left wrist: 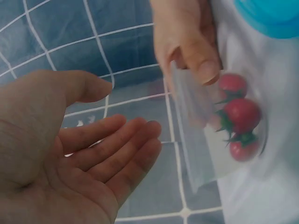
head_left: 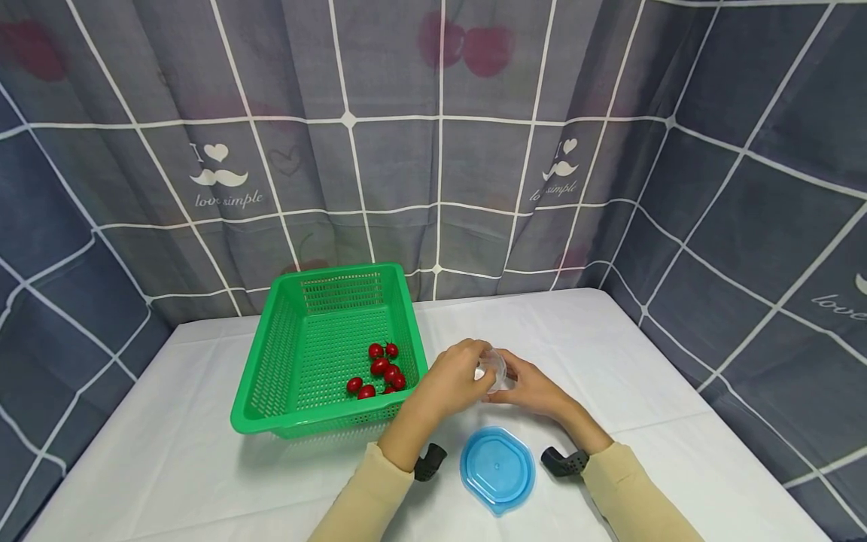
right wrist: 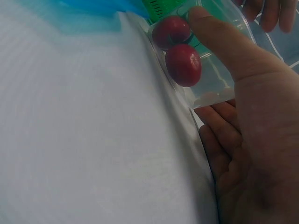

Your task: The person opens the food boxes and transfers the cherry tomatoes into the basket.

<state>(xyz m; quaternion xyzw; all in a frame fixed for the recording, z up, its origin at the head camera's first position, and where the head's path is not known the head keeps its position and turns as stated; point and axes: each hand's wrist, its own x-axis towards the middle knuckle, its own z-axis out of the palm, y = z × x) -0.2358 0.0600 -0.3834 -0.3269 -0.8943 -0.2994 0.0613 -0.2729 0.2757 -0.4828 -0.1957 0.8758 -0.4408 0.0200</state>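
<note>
My right hand (head_left: 538,393) holds a clear plastic container (head_left: 497,369) on the white table, its thumb against the container's wall. Inside the container lie cherry tomatoes with green stems (left wrist: 242,114); three show in the left wrist view. My left hand (head_left: 450,380) is just over the container's mouth. Its fingers (left wrist: 135,135) are loosely bent apart from the thumb, with nothing between them. From the head camera, the left hand covers part of the container and hides its tomatoes. A blue lid (head_left: 497,468) lies on the table between my forearms.
A green perforated basket (head_left: 298,412) stands on the table left of my hands, with several cherry tomatoes (head_left: 379,366) in its right front part. Grey grid-patterned curtains (head_left: 400,165) close off the back and both sides of the table (head_left: 183,467).
</note>
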